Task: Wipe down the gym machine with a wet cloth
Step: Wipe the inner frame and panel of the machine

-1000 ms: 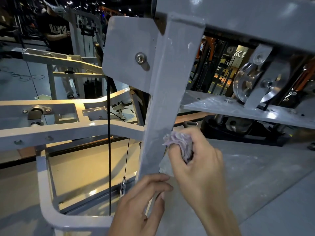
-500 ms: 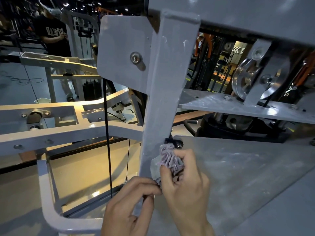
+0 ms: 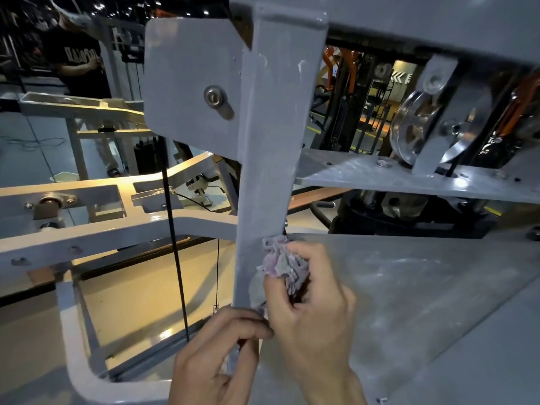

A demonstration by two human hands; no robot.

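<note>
Grey-painted steel upright post [image 3: 268, 159] of the gym machine: tilted slightly, bolted at top to a flat grey mounting plate [image 3: 190, 77].

Crumpled pale purple-and-white cloth [image 3: 282, 263]: bunched against the post's right edge, low down, where the post meets the broad grey sloping panel [image 3: 423, 302].

Right hand [image 3: 309, 305]: grip closed round the cloth, fingers curled over it, pressing it to the post.

Left hand [image 3: 216, 355]: below the cloth, fingers curled at the foot of the post; it seems to pinch a trailing corner of cloth, though the contact is partly hidden.

Black cable [image 3: 172, 235]: hangs left of the post.

Polished metal pulley wheel [image 3: 418, 133]: upper right, above a grey shelf plate [image 3: 409, 176].

Background: person in a black printed shirt [image 3: 76, 59], far left.
</note>
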